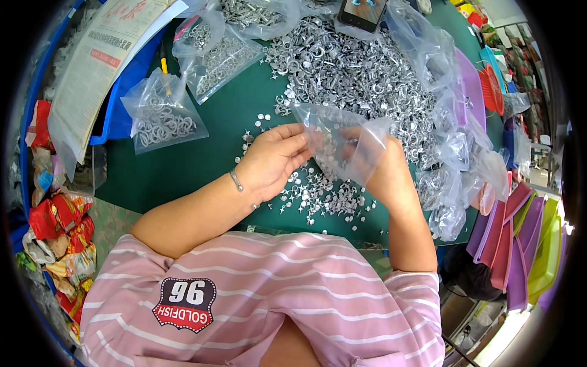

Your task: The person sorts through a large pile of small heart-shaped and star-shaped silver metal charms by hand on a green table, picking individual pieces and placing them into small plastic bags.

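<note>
I look down on a green table (177, 165) that fills most of the view, with my two forearms coming in from the near edge.

Across the far right half of the table spreads a large heap of small silvery metal hooks (361, 76), loose and unsorted. This is the biggest pile, so I judge most of the bagging is not yet done.

To the far left lie filled clear bags (162, 113) of metal rings, three or so, sealed or folded and set apart from the heap. More filled bags (449, 183) are bunched along the right edge. These look like finished work.

At the left edge a folded newspaper (101, 61) rests on a blue tray (125, 98). On the right, near the edge, stands a stack of coloured plastic trays (520, 244), pink, purple and yellow-green.

At the centre I hold one clear plastic bag (342, 144) above the table, between both hands. My left hand (272, 159) pinches its left edge with narrowed fingers. My right hand (382, 171) is partly behind the bag, gripping its right side; I cannot tell exactly how its fingers are curled. The bag looks nearly empty.

Just below it, near me, small silvery studs (324, 196) lie scattered loose on the table, touching nothing else.
</note>
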The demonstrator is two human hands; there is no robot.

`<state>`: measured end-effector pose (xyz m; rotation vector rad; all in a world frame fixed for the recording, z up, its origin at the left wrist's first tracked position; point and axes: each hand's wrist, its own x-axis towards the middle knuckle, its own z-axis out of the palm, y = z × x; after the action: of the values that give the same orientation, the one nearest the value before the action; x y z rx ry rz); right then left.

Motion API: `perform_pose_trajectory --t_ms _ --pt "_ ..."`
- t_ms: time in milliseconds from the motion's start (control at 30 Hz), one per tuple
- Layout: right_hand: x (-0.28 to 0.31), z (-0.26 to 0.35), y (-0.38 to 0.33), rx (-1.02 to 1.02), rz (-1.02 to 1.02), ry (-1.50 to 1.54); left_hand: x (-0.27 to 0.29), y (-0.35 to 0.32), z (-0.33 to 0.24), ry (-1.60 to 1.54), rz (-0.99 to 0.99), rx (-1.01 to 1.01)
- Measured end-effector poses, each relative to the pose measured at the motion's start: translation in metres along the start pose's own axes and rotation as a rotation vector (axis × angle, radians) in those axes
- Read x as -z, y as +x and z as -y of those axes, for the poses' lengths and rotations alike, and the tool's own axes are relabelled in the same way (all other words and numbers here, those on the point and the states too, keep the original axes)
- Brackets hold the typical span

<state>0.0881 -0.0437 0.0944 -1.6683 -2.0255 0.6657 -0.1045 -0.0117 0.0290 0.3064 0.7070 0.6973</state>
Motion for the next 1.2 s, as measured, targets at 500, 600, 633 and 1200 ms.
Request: perform_pose_trajectory --t_ms 500,600,633,1200 --pt "-0.033 -0.023 0.003 -0.011 0.047 -0.223 0.003 -0.006 -0.010 0.009 -0.050 0.018" --pt "-0.034 -0.025 0.003 0.011 0.050 -0.271 0.001 -0.014 -0.021 0.012 -0.070 0.007" --pt "-0.034 -0.023 0.003 -0.008 0.054 -0.279 0.001 -0.016 -0.024 0.008 -0.079 0.007" --pt "0.029 0.005 -0.021 0.037 -0.065 0.051 0.004 -0.025 -0.051 -0.046 0.033 -0.123"
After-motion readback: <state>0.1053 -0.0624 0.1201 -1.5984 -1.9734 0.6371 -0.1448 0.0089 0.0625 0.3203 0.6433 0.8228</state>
